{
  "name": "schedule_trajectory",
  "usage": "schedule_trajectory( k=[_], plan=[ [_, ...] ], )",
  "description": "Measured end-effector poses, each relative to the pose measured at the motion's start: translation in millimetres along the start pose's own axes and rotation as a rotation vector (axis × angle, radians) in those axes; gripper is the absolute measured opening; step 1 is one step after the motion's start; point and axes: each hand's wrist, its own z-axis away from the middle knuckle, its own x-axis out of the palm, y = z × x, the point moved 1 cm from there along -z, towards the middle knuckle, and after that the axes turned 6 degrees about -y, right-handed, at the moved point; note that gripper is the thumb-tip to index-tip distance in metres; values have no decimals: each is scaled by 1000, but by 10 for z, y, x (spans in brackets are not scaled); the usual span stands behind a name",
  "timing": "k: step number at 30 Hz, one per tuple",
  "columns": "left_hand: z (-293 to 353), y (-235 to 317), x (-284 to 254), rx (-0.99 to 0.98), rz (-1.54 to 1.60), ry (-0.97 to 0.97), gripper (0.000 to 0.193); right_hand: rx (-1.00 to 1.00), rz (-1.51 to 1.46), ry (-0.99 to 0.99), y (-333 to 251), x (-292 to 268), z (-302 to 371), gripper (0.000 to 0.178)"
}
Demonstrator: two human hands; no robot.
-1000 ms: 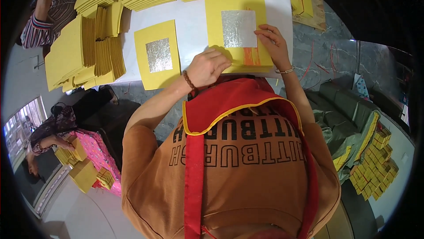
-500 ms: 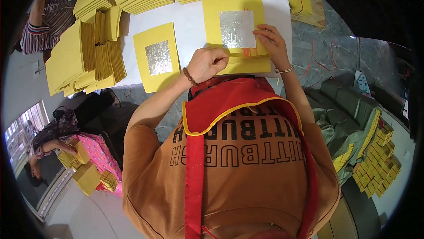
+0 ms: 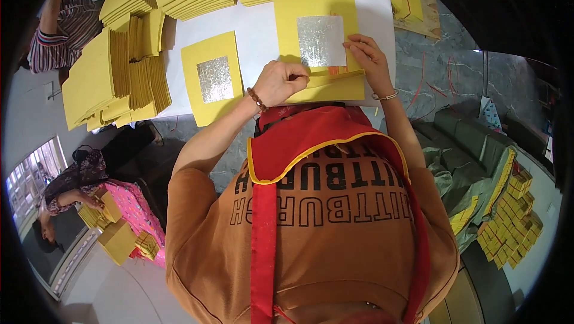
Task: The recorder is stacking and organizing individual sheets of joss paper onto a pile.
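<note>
The bare left hand point(image 3: 278, 83) I follow remotely is closed, thumb and finger pinching the raised near edge of a rectangular yellow paper sheet point(image 3: 287, 34) with a silver foil patch point(image 3: 320, 41). I see the bare right hand point(image 3: 371, 61), fingers loosely bent and apart, at its right edge. The sheet lies near the front of a white-topped table point(image 3: 257, 34).

So it's a rusty brown top point(image 3: 353, 264) with chunky black block lettering point(image 3: 311, 177), some solid, some just outlined. Over that there's a red apron point(image 3: 317, 135) with yellow piping and wide red straps point(image 3: 263, 252). Brown beaded bracelet point(image 3: 257, 100) on the left wrist, thin pale bangle point(image 3: 385, 96) on the right.
</note>
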Motion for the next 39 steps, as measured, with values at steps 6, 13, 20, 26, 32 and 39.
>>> schedule_trajectory(
  k=[6, 13, 20, 26, 32, 39],
  plan=[
    [-21, -30, 11, -2, 51, 21, 16, 26, 1, -1, -30, 5, 8, 22],
    [-25, -48, -13, -17, 129, -12, 16, 10, 26, -18, 17, -35, 11, 21],
    [-76, -99, -145, -69, 298, 4, 18, -124, 185, -193, -72, -57, 127, 29],
    [40, -30, -266, 164, 277, -191, 34, -163, 295, -194, -9, -71, 127, 40],
    [88, -120, -427, 451, -115, -203, 80, -171, 317, -159, 90, -56, 119, 42],
    [-1, -131, -263, 521, -790, 303, 40, -383, 704, -85, -243, -117, 94, 38]
  ],
)
